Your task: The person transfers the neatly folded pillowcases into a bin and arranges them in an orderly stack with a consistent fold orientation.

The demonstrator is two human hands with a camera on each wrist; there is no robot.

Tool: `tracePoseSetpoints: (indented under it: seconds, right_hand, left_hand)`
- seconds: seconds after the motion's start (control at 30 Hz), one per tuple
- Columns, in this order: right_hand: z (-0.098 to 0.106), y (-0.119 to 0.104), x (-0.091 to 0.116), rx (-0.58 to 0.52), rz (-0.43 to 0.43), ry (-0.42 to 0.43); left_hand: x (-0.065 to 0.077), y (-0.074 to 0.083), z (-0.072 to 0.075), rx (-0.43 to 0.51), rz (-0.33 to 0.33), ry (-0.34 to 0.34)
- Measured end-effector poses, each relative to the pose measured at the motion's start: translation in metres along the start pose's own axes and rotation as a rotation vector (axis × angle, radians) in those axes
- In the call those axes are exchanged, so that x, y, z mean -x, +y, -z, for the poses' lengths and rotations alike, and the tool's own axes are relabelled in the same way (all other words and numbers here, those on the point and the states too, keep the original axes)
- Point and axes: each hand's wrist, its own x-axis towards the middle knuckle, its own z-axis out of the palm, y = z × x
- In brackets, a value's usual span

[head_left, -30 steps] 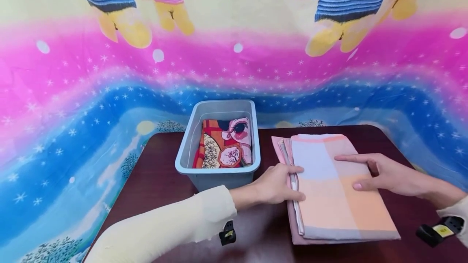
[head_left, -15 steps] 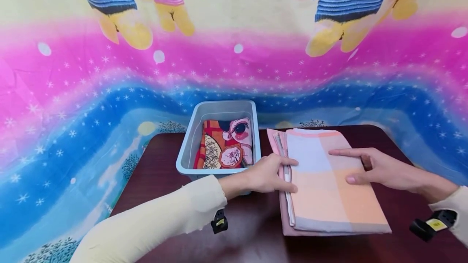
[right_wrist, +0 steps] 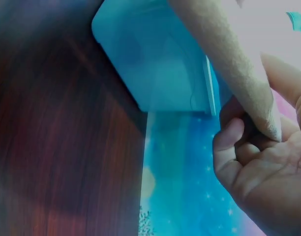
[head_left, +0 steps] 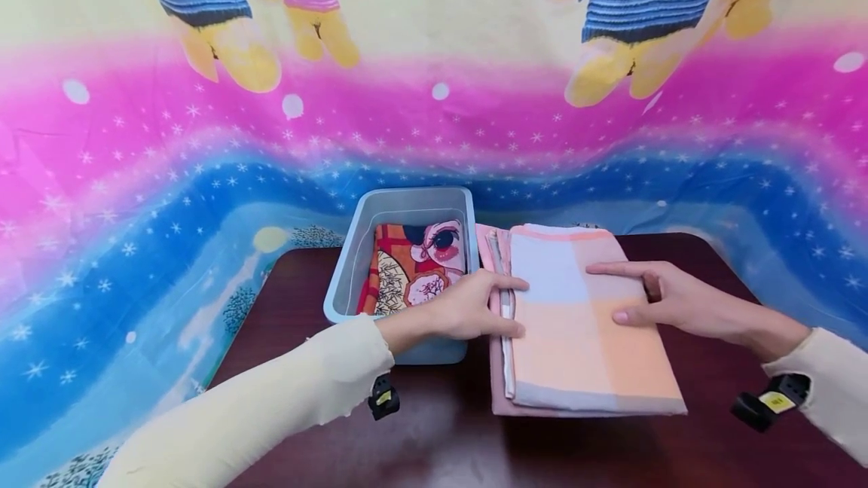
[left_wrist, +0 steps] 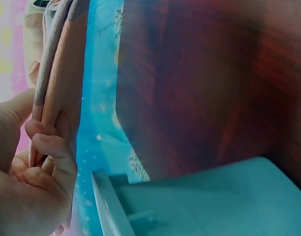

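Note:
A folded cloth [head_left: 576, 330] with pastel white, pink and orange checks is held level above the table, to the right of a grey-blue plastic bin. My left hand [head_left: 468, 306] grips its left folded edges, thumb on top; in the left wrist view, curled fingers [left_wrist: 59, 152] wrap underneath. On the opposite side my right hand [head_left: 685, 300] grips the cloth's edge, index finger and thumb lying on top. The right wrist view shows its other fingers [right_wrist: 229, 142] curled below the fold. Inside the bin [head_left: 342, 277] lies a folded red and orange printed cloth [head_left: 400, 269].
The dark brown wooden table [head_left: 298, 300] carries the bin near its back edge. A printed curtain [head_left: 434, 111] with bears and snowflakes hangs close behind and around the table. My left forearm passes just in front of the bin's near rim.
Both hands have carried the folded checked cloth left and slightly farther back, toward the bin. My left hand now overlaps the bin's near right corner in the head view. The bin has stayed put.

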Motion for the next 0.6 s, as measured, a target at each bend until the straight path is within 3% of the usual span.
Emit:
tracePoseSetpoints:
  seconds: [0.33,0.6]
  right_hand:
    - [-0.012,-0.011,-0.025,0.011,0.023,-0.001]
    - [-0.016,-0.014,-0.039,-0.014,0.047,-0.023]
  left_hand:
    - [0.014,-0.015,0.021,0.028,0.025,-0.010]
    - [0.024,-0.026,0.029,0.049,0.035,0.008]
